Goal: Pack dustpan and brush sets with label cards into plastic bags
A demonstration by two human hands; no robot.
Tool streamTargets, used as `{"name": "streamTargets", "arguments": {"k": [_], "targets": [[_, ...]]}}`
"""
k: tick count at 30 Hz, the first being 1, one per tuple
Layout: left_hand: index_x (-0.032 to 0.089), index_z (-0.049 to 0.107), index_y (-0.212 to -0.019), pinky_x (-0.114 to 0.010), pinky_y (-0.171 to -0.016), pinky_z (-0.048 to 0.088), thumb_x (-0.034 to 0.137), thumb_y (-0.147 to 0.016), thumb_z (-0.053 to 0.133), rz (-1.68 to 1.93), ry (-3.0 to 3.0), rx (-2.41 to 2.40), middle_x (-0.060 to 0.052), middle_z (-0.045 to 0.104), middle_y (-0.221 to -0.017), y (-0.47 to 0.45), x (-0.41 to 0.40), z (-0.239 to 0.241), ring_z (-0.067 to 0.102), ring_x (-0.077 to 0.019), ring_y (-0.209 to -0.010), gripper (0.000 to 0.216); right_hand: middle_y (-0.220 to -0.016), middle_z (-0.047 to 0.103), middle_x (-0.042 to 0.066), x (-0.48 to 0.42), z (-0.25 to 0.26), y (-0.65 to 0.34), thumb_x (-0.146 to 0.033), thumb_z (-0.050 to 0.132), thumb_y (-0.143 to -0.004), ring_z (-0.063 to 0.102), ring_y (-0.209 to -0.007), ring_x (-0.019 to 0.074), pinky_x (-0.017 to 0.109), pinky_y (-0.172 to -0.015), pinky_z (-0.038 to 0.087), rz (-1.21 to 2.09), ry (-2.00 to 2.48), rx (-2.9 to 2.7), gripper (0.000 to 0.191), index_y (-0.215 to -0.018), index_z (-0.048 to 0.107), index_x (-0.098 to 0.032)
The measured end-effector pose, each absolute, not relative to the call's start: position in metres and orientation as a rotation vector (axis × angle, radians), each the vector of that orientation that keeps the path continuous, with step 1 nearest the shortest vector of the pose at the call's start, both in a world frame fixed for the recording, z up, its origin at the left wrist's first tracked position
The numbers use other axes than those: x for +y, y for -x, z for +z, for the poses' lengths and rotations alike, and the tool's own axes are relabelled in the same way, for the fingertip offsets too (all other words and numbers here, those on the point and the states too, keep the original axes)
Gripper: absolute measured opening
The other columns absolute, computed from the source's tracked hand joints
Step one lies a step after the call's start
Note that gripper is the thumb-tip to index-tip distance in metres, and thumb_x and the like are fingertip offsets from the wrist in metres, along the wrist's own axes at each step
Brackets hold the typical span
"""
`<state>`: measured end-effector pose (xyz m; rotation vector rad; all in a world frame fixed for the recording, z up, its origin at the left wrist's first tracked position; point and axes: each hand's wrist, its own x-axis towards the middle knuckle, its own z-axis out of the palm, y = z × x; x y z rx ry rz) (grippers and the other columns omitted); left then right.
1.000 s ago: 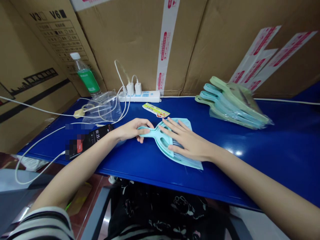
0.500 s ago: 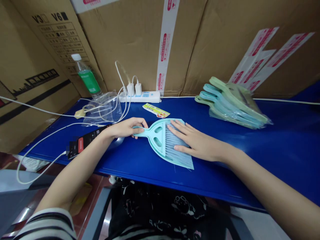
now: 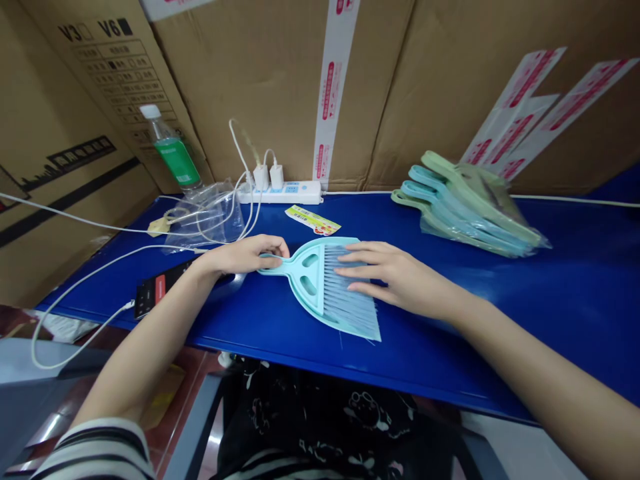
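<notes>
A light-blue hand brush (image 3: 307, 275) lies nested in a matching dustpan (image 3: 305, 301) on the blue table, grey-blue bristles pointing right. My left hand (image 3: 255, 255) grips the handle end, thumb on top and fingers curled beneath. Over the right part of the bristles, my right hand (image 3: 387, 277) has its fingers spread, the tips on or just above them. A few loose bristles stick out at the lower edge. Whether the left fingers hold both handles together is hard to see.
Bagged green and blue brush sets (image 3: 470, 207) lie at the back right. Behind stand a power strip (image 3: 295, 193) with chargers, a colourful card (image 3: 313, 220), a bottle (image 3: 175, 157) and a clear plastic bag (image 3: 215, 217). A phone (image 3: 160, 290) on a cable lies left. Cardboard (image 3: 280, 80) rises behind.
The brush and dustpan have shifted slightly left with my left hand. My right hand has slid toward the bristle tips, its fingers now more spread.
</notes>
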<state>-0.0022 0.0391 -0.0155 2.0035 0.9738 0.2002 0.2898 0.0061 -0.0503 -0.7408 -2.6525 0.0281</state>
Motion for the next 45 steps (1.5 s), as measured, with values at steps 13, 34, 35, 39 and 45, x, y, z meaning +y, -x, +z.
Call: {"name": "streamTargets", "arguments": {"k": [13,34,35,39,45], "targets": [[0.017,0.054,-0.086,-0.025,-0.071,0.039,0.024,-0.084,0.051,0.204,-2.047,0.943,0.000,0.055,-0.083,0.000,0.039,-0.016,0.050,-0.0113,-0.077,0.008,-0.084,0.069,0.006,0.001,-0.052,-0.279,-0.022,0.047,-0.095,0.059,-0.084,0.0201,0.036,-0.073,0.047,-0.061,0.698,-2.543,0.022,-0.081,0.065,-0.018],[0.017,0.053,-0.086,-0.027,-0.074,0.041,0.030,-0.084,0.050,0.176,-2.088,0.967,0.000,0.055,-0.085,0.003,0.039,-0.014,0.051,-0.0130,-0.079,0.013,-0.074,0.060,0.007,0.003,-0.034,-0.301,-0.016,0.043,-0.083,0.053,-0.074,0.0211,0.035,-0.067,0.045,0.095,0.990,-2.746,0.017,-0.071,0.053,-0.022],[0.018,0.053,-0.086,-0.027,-0.074,0.041,0.030,-0.083,0.050,0.172,-2.092,0.973,0.000,0.055,-0.085,0.003,0.038,-0.014,0.051,-0.0130,-0.079,0.013,-0.073,0.060,0.006,0.003,-0.033,-0.302,-0.016,0.043,-0.083,0.054,-0.073,0.0211,0.034,-0.067,0.045,0.104,0.998,-2.744,0.017,-0.071,0.053,-0.023],[0.018,0.052,-0.086,-0.026,-0.072,0.040,0.028,-0.083,0.049,0.155,-2.101,0.987,0.000,0.055,-0.084,0.003,0.037,-0.013,0.050,-0.0126,-0.078,0.011,-0.073,0.061,0.005,0.012,-0.030,-0.306,-0.018,0.042,-0.083,0.056,-0.071,0.0202,0.033,-0.064,0.045,0.085,1.045,-2.651,0.015,-0.074,0.053,-0.023],[0.018,0.052,-0.086,-0.026,-0.073,0.040,0.022,-0.082,0.049,0.175,-2.116,0.968,0.000,0.055,-0.085,0.002,0.036,-0.012,0.050,-0.0126,-0.080,0.007,-0.090,0.068,0.010,0.042,-0.025,-0.285,-0.023,0.049,-0.081,0.063,-0.084,0.0252,0.037,-0.069,0.049,-0.022,1.405,-2.541,0.019,-0.094,0.063,-0.021]]}}
